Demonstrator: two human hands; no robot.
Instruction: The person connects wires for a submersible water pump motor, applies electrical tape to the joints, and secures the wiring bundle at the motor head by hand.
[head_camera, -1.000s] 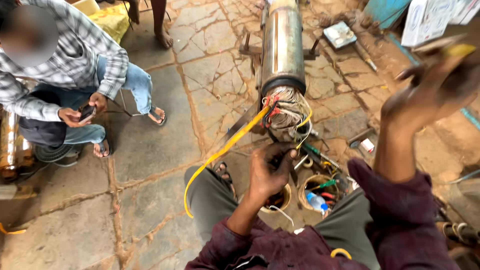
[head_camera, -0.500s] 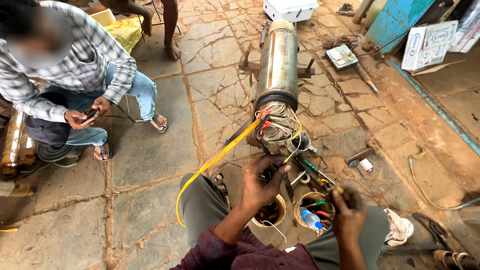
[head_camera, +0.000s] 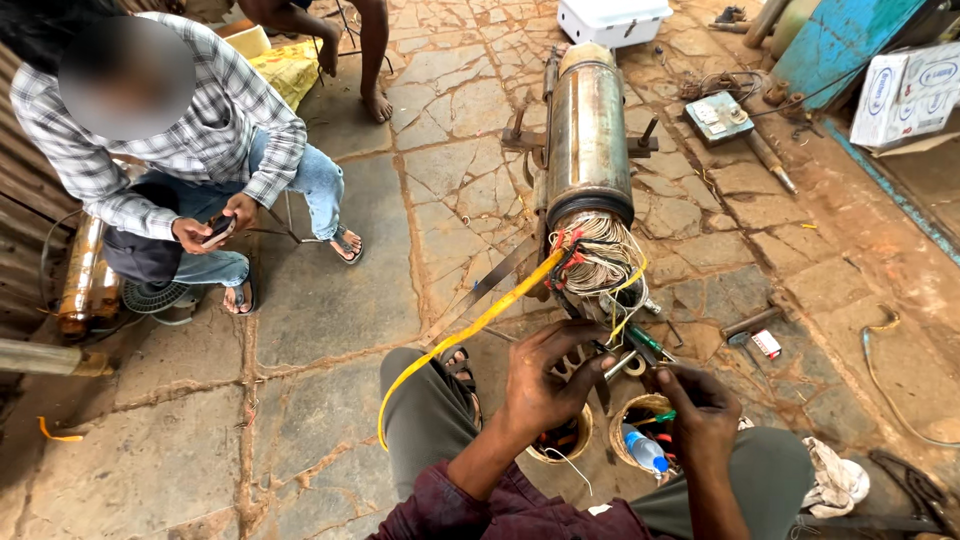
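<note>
Left hand (head_camera: 545, 385) sits low before the open end of the long steel motor cylinder (head_camera: 588, 140), fingers curled loosely around thin wire ends; whether anything is truly pinched I cannot tell. Right hand (head_camera: 700, 415) is closed round a small dark tool or wire end, its tip hidden behind the fingers. The work itself, the copper winding bundle (head_camera: 600, 262) with red sleeves, spills out of the cylinder mouth just above both hands, lying on the cracked stone floor (head_camera: 330, 300). A yellow tape strip (head_camera: 470, 328) runs from the windings down past the left knee. Risks, as judgement: loose wire ends could snag or kink if tugged sideways; the tape could catch on the knee and drag the coil; the screwdriver (head_camera: 650, 342) lying close by could get knocked. Containers: two small round tubs between the knees, the left tub (head_camera: 560, 445) holding dark and reddish bits, the right tub (head_camera: 640, 420) holding a small blue-capped bottle (head_camera: 645, 452) and odd pieces. A seated person in a checked shirt (head_camera: 190, 130) holds a phone, well apart to the left.
</note>
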